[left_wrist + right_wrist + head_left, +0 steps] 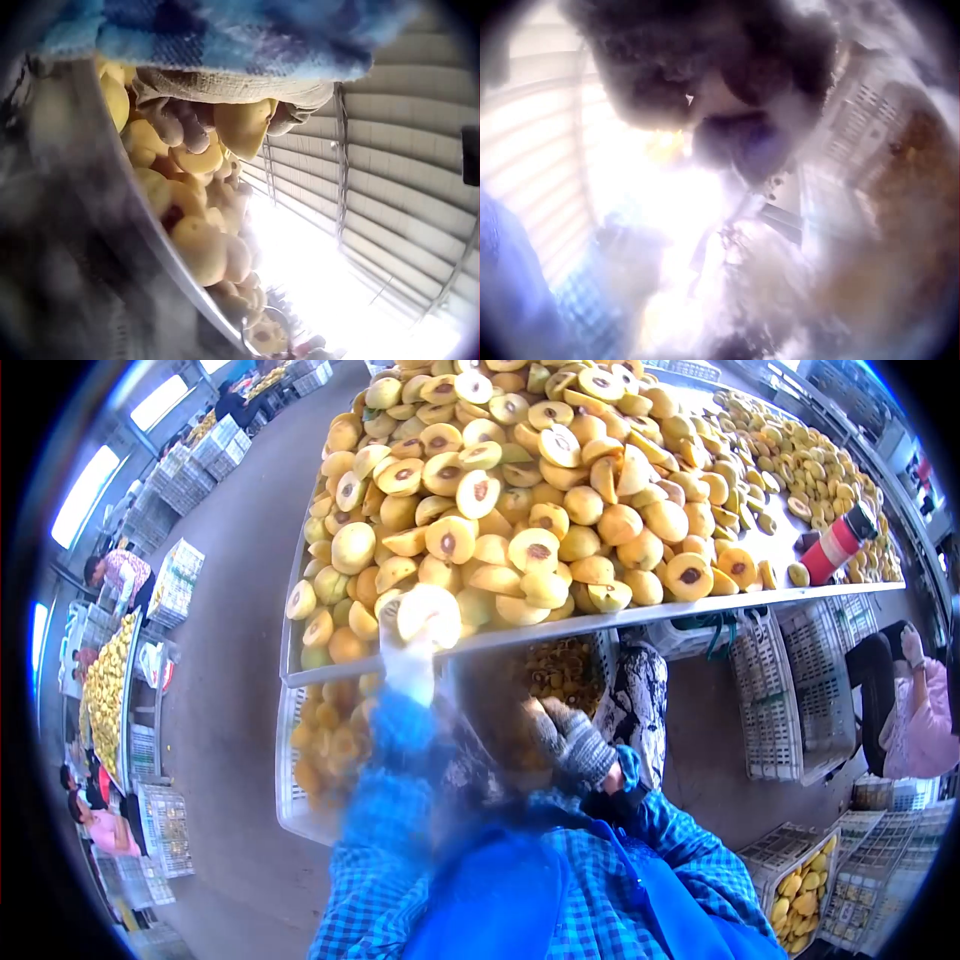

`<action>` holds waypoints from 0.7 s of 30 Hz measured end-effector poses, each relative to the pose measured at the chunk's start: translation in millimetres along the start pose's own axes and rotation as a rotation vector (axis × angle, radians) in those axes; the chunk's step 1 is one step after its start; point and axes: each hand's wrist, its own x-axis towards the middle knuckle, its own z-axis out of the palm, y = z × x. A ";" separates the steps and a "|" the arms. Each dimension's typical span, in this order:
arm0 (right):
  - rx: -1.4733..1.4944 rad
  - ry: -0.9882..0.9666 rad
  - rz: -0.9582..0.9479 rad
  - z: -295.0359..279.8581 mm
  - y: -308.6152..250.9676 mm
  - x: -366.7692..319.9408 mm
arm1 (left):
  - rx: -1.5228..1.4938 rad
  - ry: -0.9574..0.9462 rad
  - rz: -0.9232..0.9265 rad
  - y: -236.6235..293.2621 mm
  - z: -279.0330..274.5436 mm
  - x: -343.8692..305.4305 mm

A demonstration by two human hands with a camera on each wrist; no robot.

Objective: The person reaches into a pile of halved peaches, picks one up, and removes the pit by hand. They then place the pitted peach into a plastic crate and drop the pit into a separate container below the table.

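My left hand (408, 665), in a pale glove, is at the near edge of a metal table (600, 622) heaped with yellow peach halves (470, 545). In the left wrist view it grips one peach half (241, 129) between fingers and thumb, beside the heap. My right hand (578, 745), in a grey knitted glove, is low in front of my body with its fingers bent. The right wrist view shows that dark glove (705, 67) blurred and partly washed out by glare; I cannot tell whether it holds anything.
Under the table edge, a white crate (290, 785) of peaches stands left, and a container of brownish pieces (560, 668) sits below my hands. A red bottle (832, 550) lies on the table's right. Stacked crates (790, 690) and a seated person (920, 710) are at right.
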 end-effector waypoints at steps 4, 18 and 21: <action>-0.297 0.085 -0.028 -5.2 -39.1 19.7 | -0.459 -0.052 -0.463 3.0 6.5 -30.6; -0.860 0.028 -0.196 -7.6 -18.7 14.0 | -0.267 -0.505 -0.252 -20.5 46.8 -75.3; -0.696 0.091 -0.070 1.8 1.1 14.0 | -0.272 -0.326 -0.293 -17.6 57.6 -87.4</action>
